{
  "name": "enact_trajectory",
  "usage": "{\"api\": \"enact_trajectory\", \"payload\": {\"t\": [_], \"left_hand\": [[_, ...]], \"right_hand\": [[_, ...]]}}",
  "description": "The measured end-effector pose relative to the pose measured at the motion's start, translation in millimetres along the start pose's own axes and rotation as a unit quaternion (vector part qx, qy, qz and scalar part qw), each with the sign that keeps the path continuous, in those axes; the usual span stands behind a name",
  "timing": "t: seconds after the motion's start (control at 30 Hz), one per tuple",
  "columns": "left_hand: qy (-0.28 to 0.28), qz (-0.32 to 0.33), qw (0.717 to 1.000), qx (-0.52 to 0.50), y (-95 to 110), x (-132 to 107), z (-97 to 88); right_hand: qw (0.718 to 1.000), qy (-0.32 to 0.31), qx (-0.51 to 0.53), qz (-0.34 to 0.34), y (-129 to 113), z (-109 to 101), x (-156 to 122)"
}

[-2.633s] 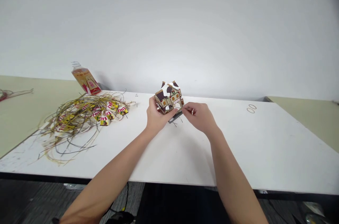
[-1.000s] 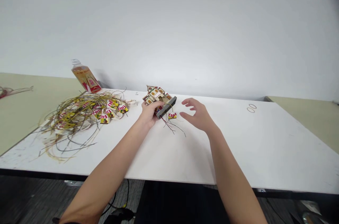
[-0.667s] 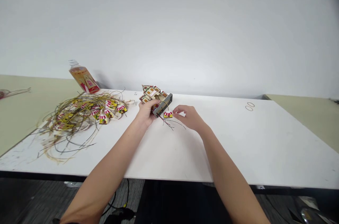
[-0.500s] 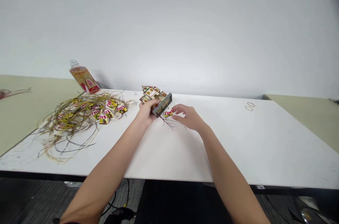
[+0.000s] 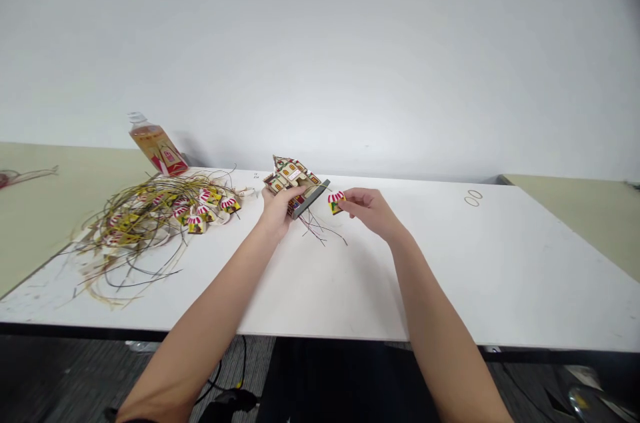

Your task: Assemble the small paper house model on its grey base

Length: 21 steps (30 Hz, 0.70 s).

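Observation:
A small model house [image 5: 295,173] with a grey base is gripped in my left hand [image 5: 278,204], tilted above the white table. Thin dark wires [image 5: 316,231] hang from under its base. Between the thumb and fingers of my right hand [image 5: 369,208] is a little stall piece [image 5: 336,202] with a red-and-white striped awning and a yellow front. It is held just right of the base, and a thin wire seems to run between the two.
On the left lies a tangled pile of wires [image 5: 135,210] with several similar striped stall pieces [image 5: 197,224]. Behind it leans a bottle [image 5: 159,146] of amber liquid. Two thin rings [image 5: 472,200] lie on the white table [image 5: 500,276] at right. A wall closes off the back.
My right hand has closed on the striped stall piece and drawn it up and right, away from the base. The house in my left hand has turned, its base underside now less visible.

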<state>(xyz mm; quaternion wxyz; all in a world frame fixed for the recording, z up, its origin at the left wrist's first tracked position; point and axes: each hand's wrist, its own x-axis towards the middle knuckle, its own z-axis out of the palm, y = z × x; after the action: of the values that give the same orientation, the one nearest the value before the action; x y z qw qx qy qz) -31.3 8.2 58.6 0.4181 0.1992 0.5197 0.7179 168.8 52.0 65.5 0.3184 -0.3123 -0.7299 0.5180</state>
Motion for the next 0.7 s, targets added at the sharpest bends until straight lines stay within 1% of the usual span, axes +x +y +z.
{"api": "enact_trajectory", "payload": {"t": [0.07, 0.13, 0.23, 0.33, 0.4, 0.53, 0.6, 0.7], "left_hand": [[0.018, -0.007, 1.000, -0.015, -1.3, -0.9, 0.8], [0.020, 0.009, 1.000, -0.015, -1.9, -2.3, 1.9], [-0.001, 0.046, 0.999, -0.004, -3.2, -4.1, 3.1], [-0.029, 0.055, 0.998, 0.002, -6.2, -6.4, 4.4], [-0.045, 0.050, 0.998, 0.003, -8.5, -8.5, 5.9], [-0.058, 0.031, 0.998, -0.013, -13.4, -12.0, 9.6], [-0.061, 0.027, 0.998, -0.016, -15.9, -12.4, 10.6], [-0.063, 0.027, 0.998, -0.014, -19.4, -12.4, 10.8]], "right_hand": [[0.999, 0.006, 0.044, 0.011, -4.8, -4.2, -2.4], [0.997, 0.013, 0.065, 0.024, -6.4, -5.6, -3.5], [0.996, 0.015, 0.083, 0.032, -4.3, -3.7, -2.3], [0.996, 0.037, 0.082, 0.026, -0.2, 2.3, 1.0], [0.996, 0.073, 0.052, 0.018, 2.4, 7.9, 3.3], [0.987, 0.149, -0.055, -0.019, 7.3, 20.9, 6.2], [0.977, 0.175, -0.111, -0.055, 10.2, 27.4, 6.9], [0.948, 0.232, -0.189, -0.108, 16.2, 36.6, 8.2]]}}
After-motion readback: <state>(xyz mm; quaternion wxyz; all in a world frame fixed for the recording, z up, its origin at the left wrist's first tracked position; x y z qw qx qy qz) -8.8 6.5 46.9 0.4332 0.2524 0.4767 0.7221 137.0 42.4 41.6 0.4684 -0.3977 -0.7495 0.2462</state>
